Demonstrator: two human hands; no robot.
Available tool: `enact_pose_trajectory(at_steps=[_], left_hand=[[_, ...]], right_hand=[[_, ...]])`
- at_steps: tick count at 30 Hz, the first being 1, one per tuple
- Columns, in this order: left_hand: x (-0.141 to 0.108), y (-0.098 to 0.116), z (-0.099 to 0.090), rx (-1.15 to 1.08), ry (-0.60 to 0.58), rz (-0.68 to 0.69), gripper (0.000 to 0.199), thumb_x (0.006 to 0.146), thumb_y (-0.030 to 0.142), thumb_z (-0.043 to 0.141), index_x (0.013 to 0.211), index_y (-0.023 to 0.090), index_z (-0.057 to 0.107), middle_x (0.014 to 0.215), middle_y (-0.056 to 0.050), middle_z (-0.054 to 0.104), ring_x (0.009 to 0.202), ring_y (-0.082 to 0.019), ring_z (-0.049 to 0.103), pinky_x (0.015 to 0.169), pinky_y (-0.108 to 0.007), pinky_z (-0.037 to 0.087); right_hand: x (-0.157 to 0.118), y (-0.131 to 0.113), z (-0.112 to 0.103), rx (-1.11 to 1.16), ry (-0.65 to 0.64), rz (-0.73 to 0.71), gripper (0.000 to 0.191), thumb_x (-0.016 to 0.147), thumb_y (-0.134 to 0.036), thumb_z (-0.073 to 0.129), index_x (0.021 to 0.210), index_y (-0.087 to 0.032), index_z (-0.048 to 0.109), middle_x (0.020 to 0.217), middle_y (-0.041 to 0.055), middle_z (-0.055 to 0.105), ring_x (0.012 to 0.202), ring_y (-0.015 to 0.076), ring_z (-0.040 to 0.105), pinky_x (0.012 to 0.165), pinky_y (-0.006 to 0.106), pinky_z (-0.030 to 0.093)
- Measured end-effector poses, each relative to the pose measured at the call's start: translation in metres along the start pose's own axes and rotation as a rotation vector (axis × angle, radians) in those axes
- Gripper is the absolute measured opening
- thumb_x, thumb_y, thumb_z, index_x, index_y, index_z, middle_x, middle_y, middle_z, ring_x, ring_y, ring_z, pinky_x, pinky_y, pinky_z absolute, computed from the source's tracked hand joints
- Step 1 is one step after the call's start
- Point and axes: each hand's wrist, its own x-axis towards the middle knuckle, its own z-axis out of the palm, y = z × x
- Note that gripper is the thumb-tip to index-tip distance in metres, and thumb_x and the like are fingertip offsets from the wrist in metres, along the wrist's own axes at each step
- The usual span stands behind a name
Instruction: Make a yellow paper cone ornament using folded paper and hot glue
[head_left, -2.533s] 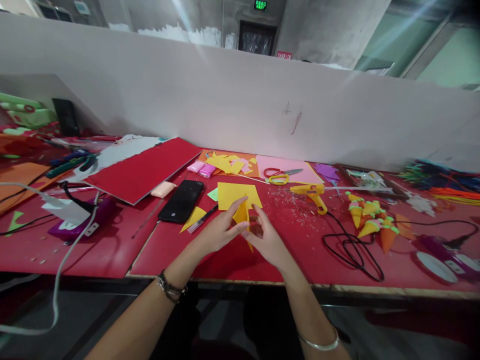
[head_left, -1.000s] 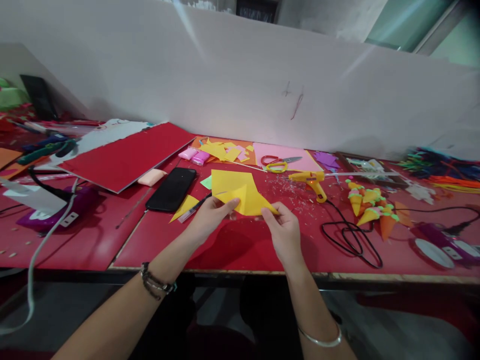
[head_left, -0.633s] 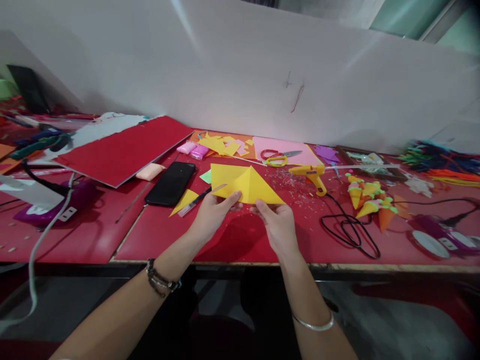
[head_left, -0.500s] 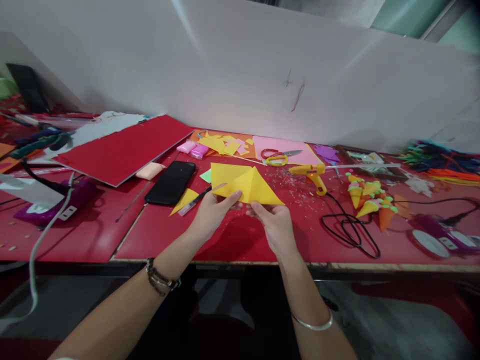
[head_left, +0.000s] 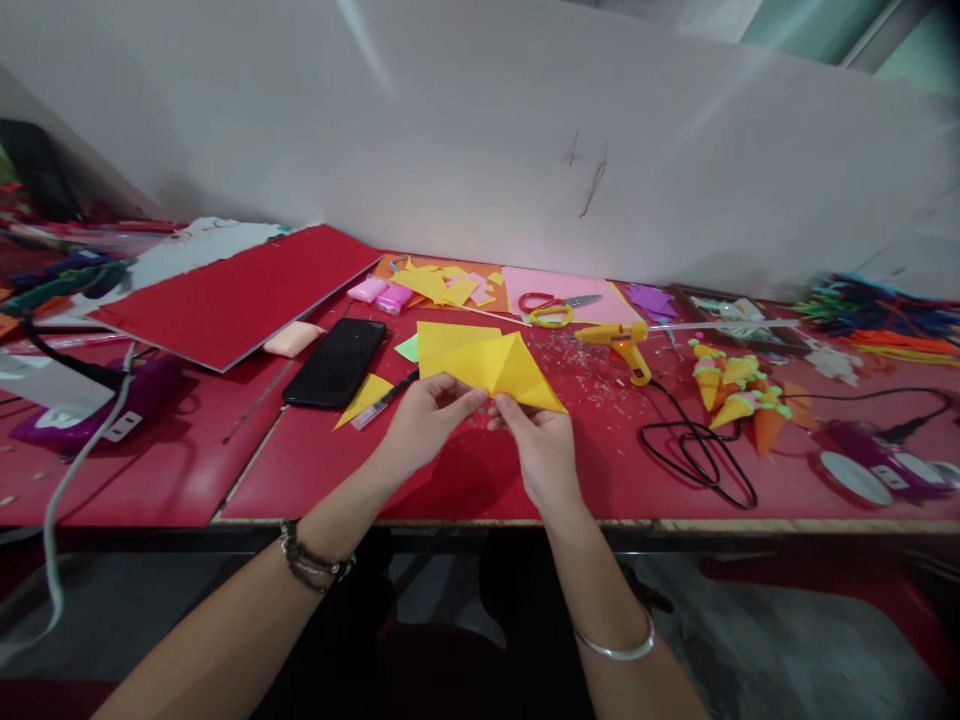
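Both hands hold a folded yellow paper (head_left: pixel 517 368) over the front of the red table. The thumb and fingers of my left hand (head_left: pixel 435 412) pinch its lower edge near the middle. My right hand (head_left: pixel 534 430) pinches the same edge just to the right, the thumbs nearly meeting. A crease runs up from the thumbs to a peak. Another flat yellow sheet (head_left: pixel 439 345) shows at the left behind the folded part; whether they are one piece I cannot tell. A pen (head_left: pixel 382 402) and a yellow triangle (head_left: pixel 360 398) lie left of my left hand.
A black phone (head_left: pixel 335 362) and a red board (head_left: pixel 247 290) lie left. Scissors (head_left: pixel 551 312) lie behind the paper. At the right are a yellow glue gun (head_left: pixel 622 343) with a looping black cord, small paper cones (head_left: pixel 739 388) and a purple power strip (head_left: pixel 885 460).
My left thumb has slid down and right to the paper's lower edge, close to my right thumb. The view has shifted slightly.
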Motion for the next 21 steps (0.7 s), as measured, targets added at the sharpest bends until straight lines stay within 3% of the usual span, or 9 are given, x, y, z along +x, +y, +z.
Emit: enact_pose_trajectory(at_steps=[6, 13, 21], left_hand=[[0.001, 0.002, -0.012, 0.250, -0.035, 0.125, 0.021, 0.071, 0.033, 0.059, 0.063, 0.014, 0.060, 0.060, -0.001, 0.061, 0.055, -0.011, 0.052, 0.052, -0.021, 0.038], [0.004, -0.001, -0.021, 0.503, -0.130, 0.339, 0.025, 0.080, 0.033, 0.048, 0.073, 0.013, 0.062, 0.071, -0.004, 0.063, 0.066, -0.013, 0.055, 0.062, -0.024, 0.041], [0.003, -0.001, -0.019, 0.549, -0.141, 0.453, 0.018, 0.079, 0.023, 0.047, 0.071, 0.015, 0.061, 0.074, -0.003, 0.062, 0.069, -0.014, 0.056, 0.064, -0.024, 0.042]], right_hand=[[-0.001, -0.003, 0.000, -0.081, -0.064, -0.052, 0.017, 0.069, -0.029, 0.062, 0.079, -0.016, 0.064, 0.069, 0.0014, 0.066, 0.058, 0.0113, 0.060, 0.059, 0.025, 0.051], [-0.001, 0.000, 0.000, -0.127, -0.107, -0.072, 0.016, 0.070, -0.029, 0.061, 0.081, -0.018, 0.064, 0.073, 0.0017, 0.067, 0.063, 0.0144, 0.062, 0.060, 0.027, 0.052], [-0.001, 0.005, -0.007, -0.414, -0.133, -0.241, 0.017, 0.074, -0.029, 0.057, 0.085, -0.019, 0.064, 0.082, 0.0059, 0.067, 0.075, 0.0194, 0.062, 0.069, 0.033, 0.049]])
